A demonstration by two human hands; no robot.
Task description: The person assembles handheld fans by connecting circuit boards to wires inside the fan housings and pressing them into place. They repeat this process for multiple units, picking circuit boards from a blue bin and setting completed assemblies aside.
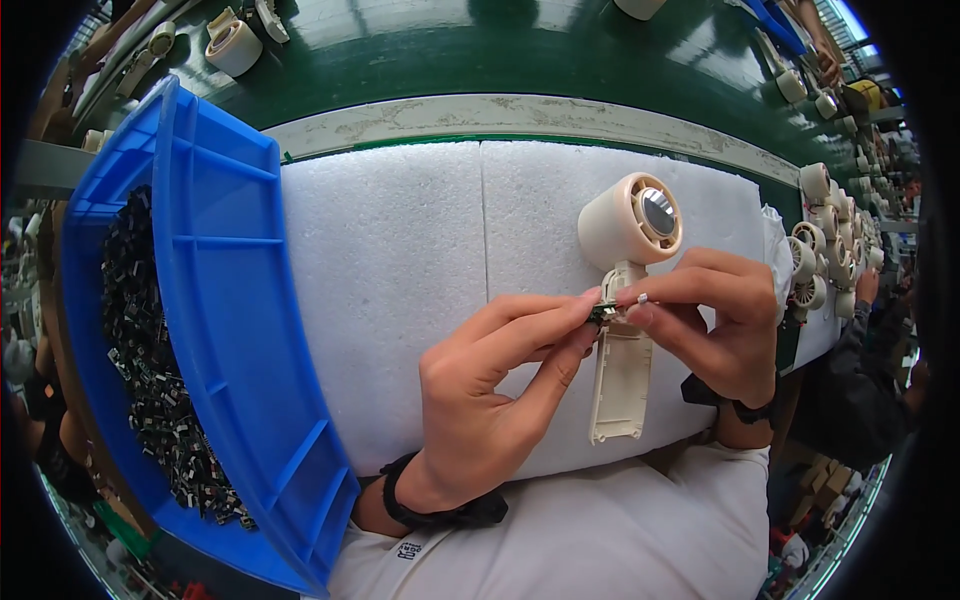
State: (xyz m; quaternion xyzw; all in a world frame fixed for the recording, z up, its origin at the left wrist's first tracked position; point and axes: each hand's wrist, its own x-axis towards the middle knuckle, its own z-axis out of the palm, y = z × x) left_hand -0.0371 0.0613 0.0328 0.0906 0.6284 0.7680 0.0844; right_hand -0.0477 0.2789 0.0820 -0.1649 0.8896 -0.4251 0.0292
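Note:
On the white foam sheet lies a cream handheld fan (622, 225), its round head away from me and its handle (622, 390) open like a shallow trough toward me. My left hand (505, 375) pinches a small green circuit board (602, 313) between thumb and fingertips, just over the joint of head and handle. Close beside it, my right hand (715, 315) pinches a small white connector (642, 299) between thumb and forefinger. Any wires between connector and board are too small to make out clearly.
A blue plastic bin (225, 300) stands tilted at the left, holding a heap of small dark circuit boards (160, 390). Many cream fan heads (825, 240) crowd the right side. Beyond the foam sheet (390, 270) runs a green conveyor belt (430, 60) carrying fan parts.

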